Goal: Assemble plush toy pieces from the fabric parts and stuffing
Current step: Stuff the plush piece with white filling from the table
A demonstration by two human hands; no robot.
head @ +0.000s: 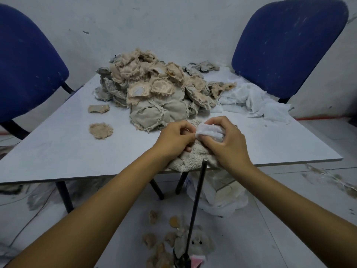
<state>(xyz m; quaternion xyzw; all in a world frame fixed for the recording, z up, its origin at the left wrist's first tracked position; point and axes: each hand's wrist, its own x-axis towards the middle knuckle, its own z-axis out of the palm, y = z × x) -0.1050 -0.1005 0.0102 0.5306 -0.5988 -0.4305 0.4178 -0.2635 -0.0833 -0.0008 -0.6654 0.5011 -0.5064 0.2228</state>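
While both arms reach over the near edge of the tabletop (58,151), the right hand (228,142) curls around a wad of white stuffing (209,132), and the left hand (175,139) pinches at the plush toy piece (193,157) lying beneath them at that edge. Behind sits a heap of fabric parts (154,93), with white cloth (251,99) to its right. Two loose round pieces (100,130) lie left. A dark rod (197,200) stands up in front. On the floor, a finished plush toy (197,242).
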